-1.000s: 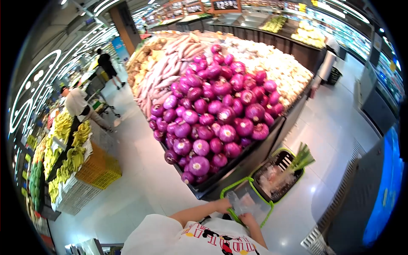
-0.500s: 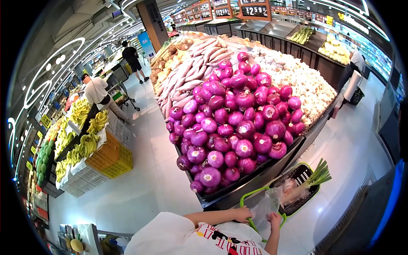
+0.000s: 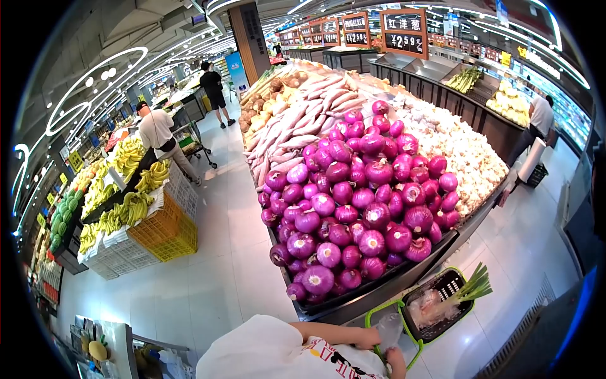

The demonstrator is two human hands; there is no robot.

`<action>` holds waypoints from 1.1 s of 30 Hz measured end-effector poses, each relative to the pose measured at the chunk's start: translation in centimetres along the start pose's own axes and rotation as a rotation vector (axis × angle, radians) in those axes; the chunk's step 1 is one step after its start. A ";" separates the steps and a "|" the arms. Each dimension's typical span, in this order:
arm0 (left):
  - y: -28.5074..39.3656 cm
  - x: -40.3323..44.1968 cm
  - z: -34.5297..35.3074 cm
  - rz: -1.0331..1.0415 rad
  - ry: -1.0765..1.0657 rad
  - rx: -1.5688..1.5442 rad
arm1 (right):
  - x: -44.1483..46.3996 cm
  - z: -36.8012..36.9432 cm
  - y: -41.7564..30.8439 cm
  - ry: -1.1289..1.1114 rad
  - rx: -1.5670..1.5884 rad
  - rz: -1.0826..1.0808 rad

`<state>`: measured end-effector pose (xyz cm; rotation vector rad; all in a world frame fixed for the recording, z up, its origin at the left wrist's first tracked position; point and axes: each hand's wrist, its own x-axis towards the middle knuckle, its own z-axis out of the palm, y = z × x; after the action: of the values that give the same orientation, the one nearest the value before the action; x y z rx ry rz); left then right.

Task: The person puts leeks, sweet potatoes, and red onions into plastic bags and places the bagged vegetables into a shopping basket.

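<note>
A clear plastic bag [image 3: 389,330] is bunched between my two hands, low in front of my white printed shirt. My left hand [image 3: 367,338] is closed at the bag's near side, against the green handle [image 3: 374,311] of the shopping basket. My right hand [image 3: 396,359] has its fingers closed at the bag's lower edge. The black basket [image 3: 413,330] sits just right of the bag; in it lie green onions [image 3: 475,284] and something in a clear wrapper [image 3: 426,307]. A heap of red onions [image 3: 353,215] rises beyond my hands, touched by neither.
Sweet potatoes [image 3: 303,120] and garlic [image 3: 470,151] share the onion stand, whose dark edge [image 3: 379,287] lies close ahead. Bananas [image 3: 129,208] on crates [image 3: 167,230] stand left. One person [image 3: 158,132] is near a cart, another [image 3: 214,91] farther back, a third [image 3: 536,120] at right.
The view has tilted up and shifted, so the stand sits lower. My right hand has come down and closer to my left, and the bag is more gathered.
</note>
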<state>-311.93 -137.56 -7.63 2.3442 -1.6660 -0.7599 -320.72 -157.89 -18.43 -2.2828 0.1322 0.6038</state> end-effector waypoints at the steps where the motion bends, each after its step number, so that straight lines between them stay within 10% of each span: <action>1: 0.4 0.1 -0.7 0.000 0.063 -0.068 | -0.7 -0.9 0.3 -0.019 -0.093 -0.090; 8: 1.0 -1.8 -2.9 -0.018 0.101 -0.266 | -2.8 -3.9 -4.9 -0.218 0.398 0.250; 20: -0.2 -1.7 -3.7 0.087 0.199 -0.243 | 0.1 -6.9 -3.5 -0.518 0.294 0.404; 26: -1.8 -0.6 -2.3 -0.287 0.361 -0.451 | 1.0 -5.4 -1.6 -0.229 0.372 0.157; 28: -1.8 0.8 -3.0 -0.300 0.420 -0.752 | -2.5 -8.8 -11.2 0.156 0.024 -0.090; 33: -2.0 1.3 -6.3 -0.306 0.559 -1.191 | -2.5 -10.2 -17.9 0.354 0.360 -0.336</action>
<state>-306.79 -138.97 -3.43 1.6463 -0.3753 -0.7287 -314.16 -152.52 0.53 -1.9775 0.0226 -0.0051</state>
